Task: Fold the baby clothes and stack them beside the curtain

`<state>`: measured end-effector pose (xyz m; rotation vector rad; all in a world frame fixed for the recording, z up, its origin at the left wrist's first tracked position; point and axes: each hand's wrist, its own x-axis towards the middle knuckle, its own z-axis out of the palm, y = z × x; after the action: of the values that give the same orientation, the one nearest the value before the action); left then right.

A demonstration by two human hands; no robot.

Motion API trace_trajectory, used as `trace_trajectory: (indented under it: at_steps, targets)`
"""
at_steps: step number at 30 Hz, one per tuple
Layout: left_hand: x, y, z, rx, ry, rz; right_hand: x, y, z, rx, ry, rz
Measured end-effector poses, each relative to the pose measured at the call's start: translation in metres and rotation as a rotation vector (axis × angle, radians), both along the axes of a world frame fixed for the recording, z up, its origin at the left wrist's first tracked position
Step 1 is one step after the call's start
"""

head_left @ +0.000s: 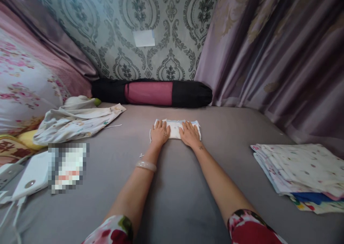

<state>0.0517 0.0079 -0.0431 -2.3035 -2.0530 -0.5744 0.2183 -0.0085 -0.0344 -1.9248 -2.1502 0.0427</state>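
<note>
A small folded white cloth [175,130] lies flat on the grey bed sheet [177,186], straight ahead of me. My left hand [160,132] rests palm down on its left end, with the fingers stretched out. On the right end lies my right hand [190,132], also flat with its fingers spread. The middle of the cloth shows between the two thumbs, while its ends are partly covered by my hands. Thin white cords stick out at its left edge. Whether it is a garment I cannot tell.
Folded patterned clothes [306,168] are stacked at the right. Crumpled light clothing [77,120] lies at the left, above a white power bank [33,176] with cables and a blurred packet [70,167]. A black and pink roll [149,93] lies along the wall, between curtains [268,46].
</note>
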Motion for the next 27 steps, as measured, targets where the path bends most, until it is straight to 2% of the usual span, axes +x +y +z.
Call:
trace_trajectory:
  at_steps: [3, 7, 13, 17, 20, 22, 27]
  targets:
    - [-0.009, 0.001, -0.001, -0.041, -0.032, 0.067, 0.008, 0.000, -0.002, 0.014, -0.001, -0.070]
    - [-0.023, 0.002, -0.003, -0.079, -0.068, 0.070, 0.019, 0.001, -0.004, 0.003, 0.013, -0.170]
    - [-0.026, 0.001, 0.000, -0.108, -0.046, 0.081, 0.023, 0.000, -0.002, -0.013, 0.000, -0.187]
    - [-0.017, -0.003, 0.011, 0.018, 0.035, 0.093, 0.018, -0.002, 0.006, 0.057, -0.023, -0.158]
    - [-0.009, -0.005, 0.017, 0.118, 0.074, -0.002, 0.014, -0.002, 0.008, 0.125, -0.025, -0.103]
    - [-0.006, -0.004, 0.015, 0.080, 0.090, -0.034, 0.014, -0.001, 0.006, 0.106, -0.024, -0.094]
    - [-0.009, 0.001, 0.003, -0.115, 0.094, 0.009, 0.017, 0.002, -0.004, 0.003, -0.028, -0.118]
